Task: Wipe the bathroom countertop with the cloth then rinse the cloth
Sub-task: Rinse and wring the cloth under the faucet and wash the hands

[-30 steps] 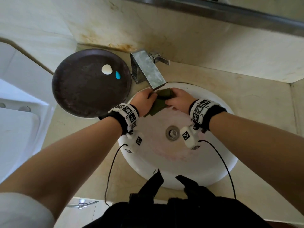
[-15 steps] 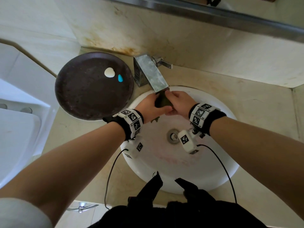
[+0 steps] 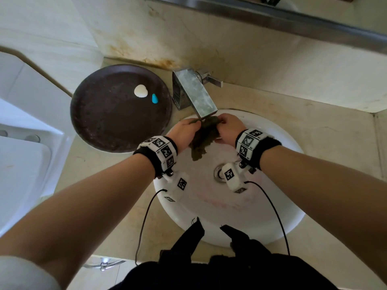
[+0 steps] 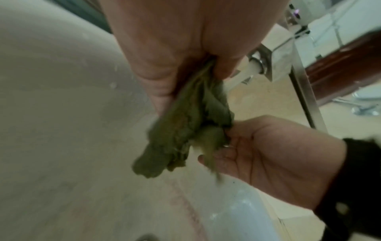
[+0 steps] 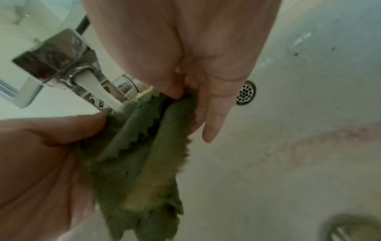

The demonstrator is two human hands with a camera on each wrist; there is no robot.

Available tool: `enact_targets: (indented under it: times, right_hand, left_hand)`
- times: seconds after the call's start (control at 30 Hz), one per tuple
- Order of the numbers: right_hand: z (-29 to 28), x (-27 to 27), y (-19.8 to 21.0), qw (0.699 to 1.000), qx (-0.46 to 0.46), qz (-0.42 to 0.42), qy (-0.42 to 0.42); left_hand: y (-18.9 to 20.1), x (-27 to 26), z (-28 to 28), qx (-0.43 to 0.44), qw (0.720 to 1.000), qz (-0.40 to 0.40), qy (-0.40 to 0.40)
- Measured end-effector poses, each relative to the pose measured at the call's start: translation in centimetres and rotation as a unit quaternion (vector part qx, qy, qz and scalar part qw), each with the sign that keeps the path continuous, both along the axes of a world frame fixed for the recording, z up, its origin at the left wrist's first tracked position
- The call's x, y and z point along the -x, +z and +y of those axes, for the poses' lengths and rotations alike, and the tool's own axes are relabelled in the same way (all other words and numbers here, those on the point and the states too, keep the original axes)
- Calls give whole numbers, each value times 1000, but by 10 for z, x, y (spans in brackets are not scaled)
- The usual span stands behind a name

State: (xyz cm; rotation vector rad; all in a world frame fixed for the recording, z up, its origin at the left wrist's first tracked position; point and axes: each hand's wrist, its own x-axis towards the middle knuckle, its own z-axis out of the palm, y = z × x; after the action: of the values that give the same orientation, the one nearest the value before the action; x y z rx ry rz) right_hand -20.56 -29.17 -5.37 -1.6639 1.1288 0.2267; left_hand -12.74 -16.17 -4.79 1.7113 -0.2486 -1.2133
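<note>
Here both hands, the left hand (image 3: 184,132) and right hand (image 3: 229,130), pinched the green cloth (image 3: 204,141) under the faucet (image 3: 194,93) at the basin's (image 3: 272,206) twelve o'clock; spreading its folds beneath the stream would probably have rinsed it better

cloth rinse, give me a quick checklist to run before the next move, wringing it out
1. Green cloth under the square chrome tap: ok, its top edge sits at the spout.
2. Water running: ok, the right wrist view shows a white stream landing on the cloth.
3. Left hand grip: ok, fingers pinch the cloth's upper edge.
4. Right hand grip: ok, thumb and fingers hold the other side.
5. Cloth over the white round basin: ok, it hangs inside the rim, so drips should land in it.
6. Cloth soaked through: cannot tell.
</note>
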Motion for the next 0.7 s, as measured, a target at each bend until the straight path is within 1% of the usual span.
enact_targets:
  times: [0.03, 0.1, 0.13, 0.17, 0.23, 0.27, 0.3, 0.37, 0.4, 0.43, 0.5, 0.53, 0.57, 0.6, 0.63, 0.7]
  right_hand:
    - [-1, 0, 0, 1000, 9, 2, -15]
    - [-1, 0, 2, 999, 44, 11, -2]
    - [-1, 0, 3, 999, 45, 9, 6]
    - [0, -1, 5, 1000, 17, 2, 0]
    - [1, -1, 7, 995, -85, -30, -43]
    - [2, -1, 6, 989, -125, -48, -60]
    - [3, 0, 4, 987, -136, -59, -59]
    - [4, 3, 0, 992, -99, -80, -24]
    - [5, 4, -2, 994, -65, -90, 2]
    - [5, 5, -3, 995, -22, -91, 31]
    - [3, 4, -8, 993, 63, -65, 72]
    - [1, 2, -10, 994, 80, -53, 60]
    - [0, 1, -11, 996, 72, -50, 30]
    - [0, -1, -12, 997, 54, -56, -3]
    - [-1, -2, -13, 997, 32, -70, -31]
    - [-1, -2, -12, 993, -10, -103, -63]
  left_hand:
    - [-1, -3, 1, 0, 1000, -12, 13]
    - [-6, -7, 2, -4, 998, -60, 24]
    - [-6, -7, 2, -9, 996, -81, 27]
    - [-6, -7, 2, -12, 995, -95, 30]
    - [-5, -7, -1, -23, 994, -107, 26]
    - [-3, -6, -2, -31, 994, -105, 21]
    - [-1, -5, -2, -32, 996, -82, 25]
    - [-3, -5, -3, -13, 999, -10, 33]
    - [-1, -4, -3, 1, 1000, -9, 10]
    - [1, -2, -3, -1, 999, -35, -27]
    - [-2, 0, -4, 1, 997, -66, -46]
    - [-1, 1, -5, 14, 997, -61, -44]
    - [-1, 3, -4, 29, 998, -44, -27]
    - [-3, 4, -4, 34, 998, -44, -6]
    - [-4, 5, -3, 25, 997, -67, -1]
    - [-10, 5, 2, 11, 991, -130, -30]
